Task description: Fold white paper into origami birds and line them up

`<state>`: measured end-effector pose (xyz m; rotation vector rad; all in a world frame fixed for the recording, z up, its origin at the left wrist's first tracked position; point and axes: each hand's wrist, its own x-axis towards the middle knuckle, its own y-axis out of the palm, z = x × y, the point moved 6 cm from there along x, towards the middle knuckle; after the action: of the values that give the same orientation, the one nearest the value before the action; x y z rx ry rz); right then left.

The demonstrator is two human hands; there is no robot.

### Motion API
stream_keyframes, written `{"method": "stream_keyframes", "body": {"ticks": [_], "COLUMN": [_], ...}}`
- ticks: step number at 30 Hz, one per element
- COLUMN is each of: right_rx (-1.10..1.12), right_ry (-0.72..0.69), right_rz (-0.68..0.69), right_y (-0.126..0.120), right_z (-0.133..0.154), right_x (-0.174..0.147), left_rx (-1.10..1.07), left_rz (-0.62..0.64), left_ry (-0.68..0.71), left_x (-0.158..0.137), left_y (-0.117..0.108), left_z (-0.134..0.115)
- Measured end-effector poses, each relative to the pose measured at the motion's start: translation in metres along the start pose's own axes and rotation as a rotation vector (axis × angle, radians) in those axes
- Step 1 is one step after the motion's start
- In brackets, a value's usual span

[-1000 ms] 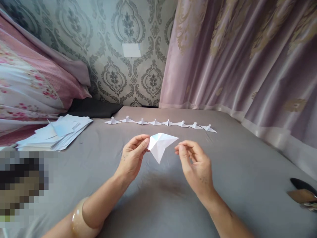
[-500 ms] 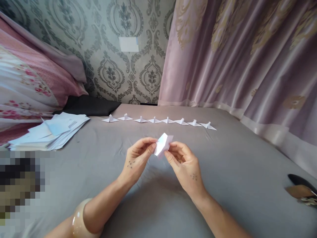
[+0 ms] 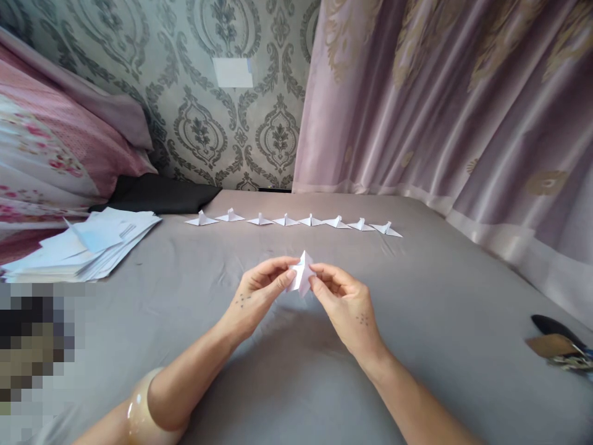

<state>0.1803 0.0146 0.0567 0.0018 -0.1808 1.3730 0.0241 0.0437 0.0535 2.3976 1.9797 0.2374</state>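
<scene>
A small folded piece of white paper is held up in front of me, above the grey sheet. Its left side is pinched between the thumb and fingers of my left hand. On the opposite side, my right hand pinches it in the same way. The paper has several creased flaps, one pointing upward and one downward. Beyond my hands, several white folded-paper figures with flat pointed sides and a raised middle stand in a row.
A stack of white papers lies at the left, by a black cloth. The grey sheet spreads below everything. Dark and brown items with metal pieces lie at the right edge. Curtains hang behind.
The folded paper has turned and narrowed between my hands, its flaps now standing in a pointed shape. My right fingers have shifted slightly left. The view has moved a little.
</scene>
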Motion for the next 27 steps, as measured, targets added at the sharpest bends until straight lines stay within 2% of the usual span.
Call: {"method": "stream_keyframes", "body": {"ticks": [7,12,21,27], "right_rx": [-0.055,-0.095,-0.239,-0.345], "right_ry": [-0.018,-0.059,-0.269,-0.356], "right_rz": [-0.001,0.021,0.072,0.090], "right_y": [-0.001,-0.001,0.002,0.003], "right_z": [0.000,-0.001,0.006,0.011], "right_x": [0.002,0.004,0.001,-0.001], "left_rx": [0.041,0.118,0.328,0.356], "left_rz": [-0.010,0.060,0.139,0.161], "left_ry": [-0.023,0.008,0.179,0.249], "left_x": [0.002,0.003,0.005,0.005], "left_y": [-0.003,-0.004,-0.001,-0.001], "left_z": [-0.001,0.002,-0.004,-0.011]}}
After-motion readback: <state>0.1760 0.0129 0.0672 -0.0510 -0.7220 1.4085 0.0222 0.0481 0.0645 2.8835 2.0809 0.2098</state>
